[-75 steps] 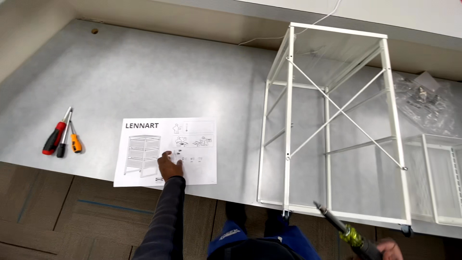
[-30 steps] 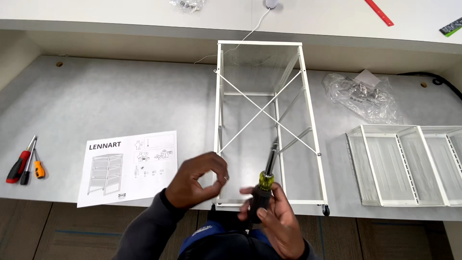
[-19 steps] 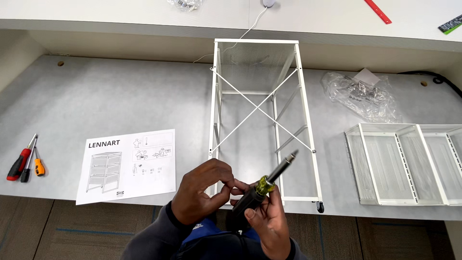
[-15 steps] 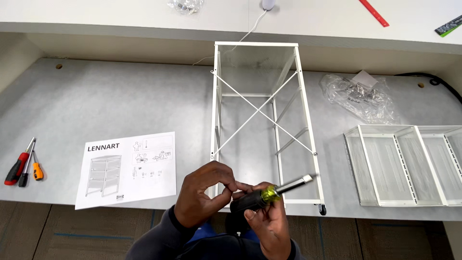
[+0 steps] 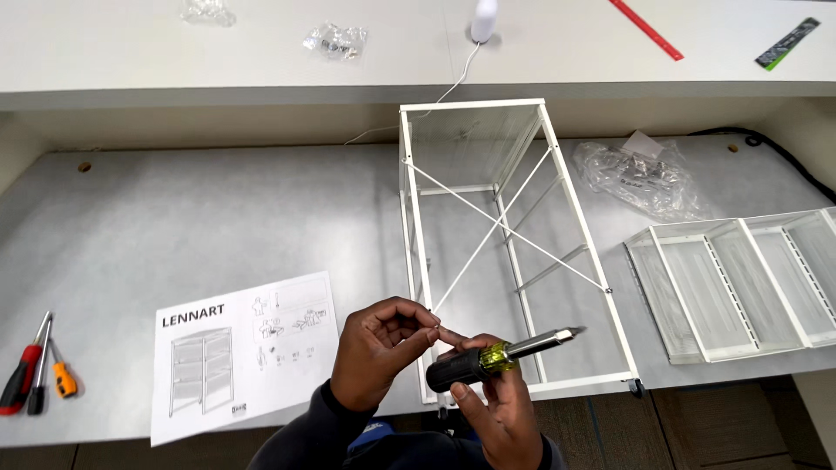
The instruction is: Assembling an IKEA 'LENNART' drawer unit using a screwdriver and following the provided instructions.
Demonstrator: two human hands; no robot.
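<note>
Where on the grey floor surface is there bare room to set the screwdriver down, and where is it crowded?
The widest bare patch of the grey surface lies left of the white wire frame, above the instruction sheet and the small screwdrivers. A narrower strip runs between the frame and the stacked white trays. It is crowded at right, around the plastic bag and the trays.

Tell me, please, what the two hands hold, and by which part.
The right hand holds a screwdriver by its black and yellow handle. The left hand pinches its fingertips together; anything between them is too small to tell.
</note>
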